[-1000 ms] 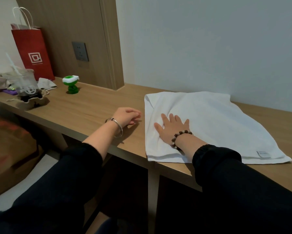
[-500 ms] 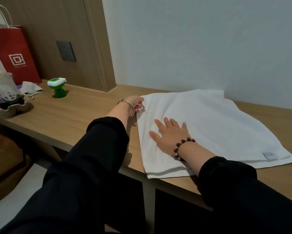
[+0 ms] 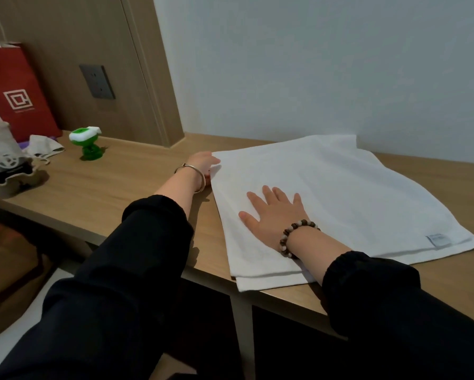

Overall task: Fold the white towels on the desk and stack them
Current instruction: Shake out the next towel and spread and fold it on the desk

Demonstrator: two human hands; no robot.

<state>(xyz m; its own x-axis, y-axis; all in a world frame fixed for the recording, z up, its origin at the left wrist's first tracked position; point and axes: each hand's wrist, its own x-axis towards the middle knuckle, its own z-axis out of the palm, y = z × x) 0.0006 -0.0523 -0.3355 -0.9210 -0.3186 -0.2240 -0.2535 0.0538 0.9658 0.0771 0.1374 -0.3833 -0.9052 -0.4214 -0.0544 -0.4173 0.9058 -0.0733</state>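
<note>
On the tabletop, the left hand pinches the white towel at its far-left corner; the right hand lies open, pinning it, holding nothing.

The desk was matt wood-grain board, smooth. The towel was soft white cloth, faintly textured, with a small sewn label. A thin metal bangle shone; the bracelet was of dull beads. The bag was red matt paper, and the small green toy glossy plastic.
</note>
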